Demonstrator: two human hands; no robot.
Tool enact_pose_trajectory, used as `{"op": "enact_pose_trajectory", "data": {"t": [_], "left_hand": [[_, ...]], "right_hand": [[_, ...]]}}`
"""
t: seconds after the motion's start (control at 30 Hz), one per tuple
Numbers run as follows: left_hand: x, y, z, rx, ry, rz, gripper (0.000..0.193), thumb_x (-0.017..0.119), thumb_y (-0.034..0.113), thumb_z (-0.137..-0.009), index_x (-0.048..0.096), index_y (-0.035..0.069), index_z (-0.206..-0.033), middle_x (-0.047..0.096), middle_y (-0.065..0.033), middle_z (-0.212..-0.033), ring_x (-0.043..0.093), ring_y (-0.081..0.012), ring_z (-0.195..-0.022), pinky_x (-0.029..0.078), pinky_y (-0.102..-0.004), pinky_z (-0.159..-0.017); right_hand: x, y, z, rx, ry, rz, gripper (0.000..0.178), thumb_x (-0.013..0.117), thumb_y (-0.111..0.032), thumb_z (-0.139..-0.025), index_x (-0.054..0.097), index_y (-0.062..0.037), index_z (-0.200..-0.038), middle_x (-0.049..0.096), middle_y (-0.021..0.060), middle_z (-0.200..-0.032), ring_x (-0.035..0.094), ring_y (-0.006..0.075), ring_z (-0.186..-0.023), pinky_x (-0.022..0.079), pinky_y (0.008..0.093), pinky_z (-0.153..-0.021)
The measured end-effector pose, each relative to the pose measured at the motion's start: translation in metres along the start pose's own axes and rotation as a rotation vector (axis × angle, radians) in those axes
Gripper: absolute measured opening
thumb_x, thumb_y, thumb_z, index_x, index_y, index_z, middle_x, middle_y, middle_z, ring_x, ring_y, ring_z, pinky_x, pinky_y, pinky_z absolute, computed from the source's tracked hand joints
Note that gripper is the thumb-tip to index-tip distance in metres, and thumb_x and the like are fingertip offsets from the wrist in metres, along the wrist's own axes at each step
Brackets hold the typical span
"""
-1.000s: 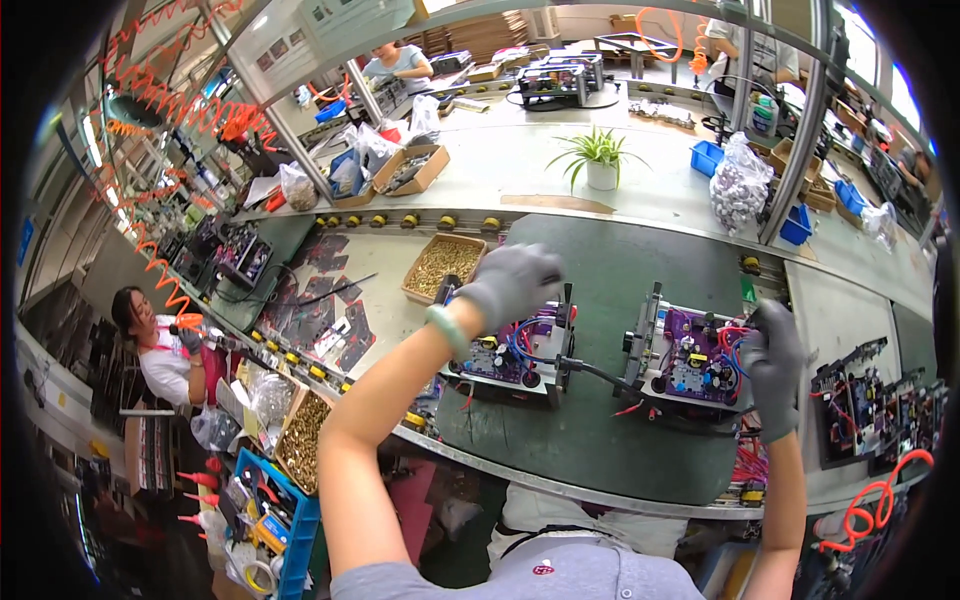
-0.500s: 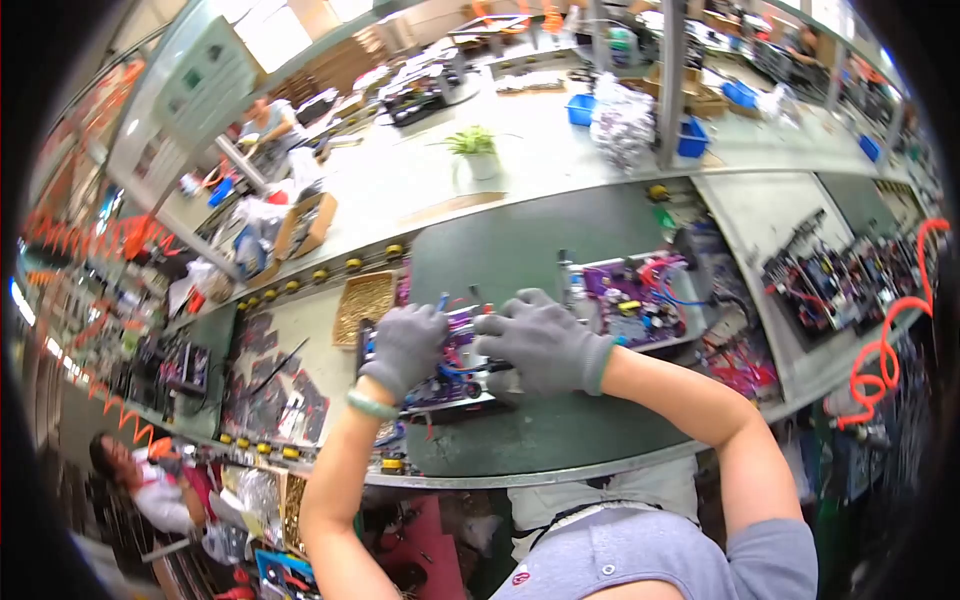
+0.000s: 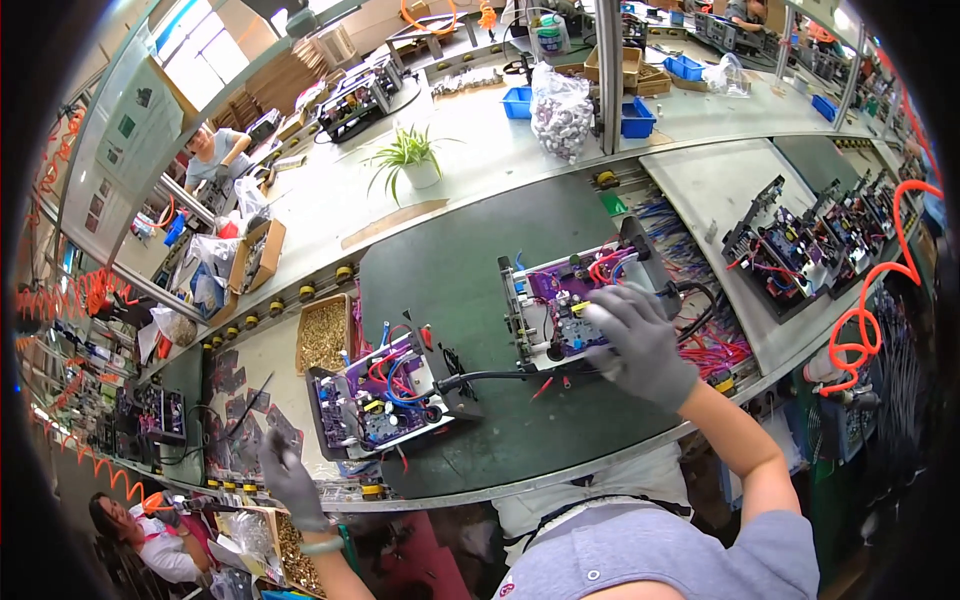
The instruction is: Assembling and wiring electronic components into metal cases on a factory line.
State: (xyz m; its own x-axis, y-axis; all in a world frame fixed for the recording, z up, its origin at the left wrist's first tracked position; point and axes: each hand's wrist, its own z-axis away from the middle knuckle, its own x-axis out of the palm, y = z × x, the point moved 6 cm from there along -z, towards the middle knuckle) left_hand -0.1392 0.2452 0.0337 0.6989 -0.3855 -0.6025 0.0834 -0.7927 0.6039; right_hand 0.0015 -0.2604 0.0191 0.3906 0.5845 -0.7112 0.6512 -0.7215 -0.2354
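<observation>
One co-worker (image 3: 160, 545) is at eight o'clock from the middle of the one green mat (image 3: 440, 275). Next, also at eight o'clock, the gloved left hand (image 3: 290, 485) is raised by the near rail, one pale bangle (image 3: 321, 546) at its wrist; its fingers are blurred, so I cannot tell whether they are spread or pressed together.

At nine o'clock is one tan box (image 3: 302, 340) of small brass-coloured parts. Two circuit-board units occupy the mat: the left unit (image 3: 378, 402) at eight o'clock, the right unit (image 3: 548, 288) at two. One potted plant (image 3: 421, 174) stands on the far desk (image 3: 470, 145) at eleven. There, one blue bin (image 3: 517, 103) at twelve and a second bin (image 3: 637, 119) at one flank a single clear bag (image 3: 560, 112).

At four o'clock from the right unit, the gloved right hand (image 3: 640, 350) partly covers it, fingers loosely spread, thumb apart; contact cannot be told. Rightmost, at three o'clock, hangs one orange coiled hose (image 3: 912, 262).
</observation>
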Motion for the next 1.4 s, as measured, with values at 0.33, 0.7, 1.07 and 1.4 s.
{"op": "enact_pose_trajectory", "data": {"t": [0.33,0.7,1.07,1.4], "left_hand": [[0.135,-0.109,0.054,0.082,-0.368,-0.107,0.063,0.078,0.015,-0.079,0.052,0.006,-0.136,0.059,-0.0273,-0.125,0.059,-0.0423,-0.111,0.047,-0.0489,-0.097],[0.159,-0.058,-0.027,-0.325,-0.445,0.184,0.038,0.068,0.036,-0.085,0.071,-0.001,-0.095,0.068,-0.0177,-0.076,0.069,-0.0277,-0.069,0.052,-0.04,-0.062],[0.124,-0.028,0.057,-0.23,-0.769,-0.134,0.054,0.066,0.047,-0.09,0.06,-0.005,-0.1,0.063,-0.0153,-0.073,0.065,-0.0261,-0.063,0.051,-0.0401,-0.063],[0.043,-0.02,0.119,-0.253,-0.099,0.289,0.043,0.061,0.033,-0.097,0.06,0.001,-0.124,0.065,-0.0213,-0.118,0.066,-0.0282,-0.106,0.05,-0.0365,-0.092]], "right_hand": [[0.036,0.056,-0.081,-0.168,-0.062,0.175,0.041,0.073,-0.037,-0.08,0.064,-0.0155,-0.114,0.058,0.0113,-0.126,0.052,0.0313,-0.127,0.028,0.0492,-0.117],[0.153,0.136,-0.172,0.236,-0.544,0.302,0.054,0.052,-0.054,-0.094,0.071,-0.0046,-0.106,0.067,0.0214,-0.11,0.066,0.0376,-0.105,0.051,0.0481,-0.089],[0.078,0.037,-0.093,-0.048,-0.467,0.063,0.036,0.067,-0.04,-0.086,0.069,-0.0044,-0.084,0.066,0.0183,-0.09,0.064,0.0394,-0.088,0.048,0.0474,-0.078],[0.1,0.111,-0.063,-0.002,-0.454,-0.176,0.027,0.06,-0.028,-0.096,0.06,-0.0018,-0.09,0.059,0.0149,-0.086,0.059,0.0333,-0.082,0.045,0.0384,-0.074]]}}
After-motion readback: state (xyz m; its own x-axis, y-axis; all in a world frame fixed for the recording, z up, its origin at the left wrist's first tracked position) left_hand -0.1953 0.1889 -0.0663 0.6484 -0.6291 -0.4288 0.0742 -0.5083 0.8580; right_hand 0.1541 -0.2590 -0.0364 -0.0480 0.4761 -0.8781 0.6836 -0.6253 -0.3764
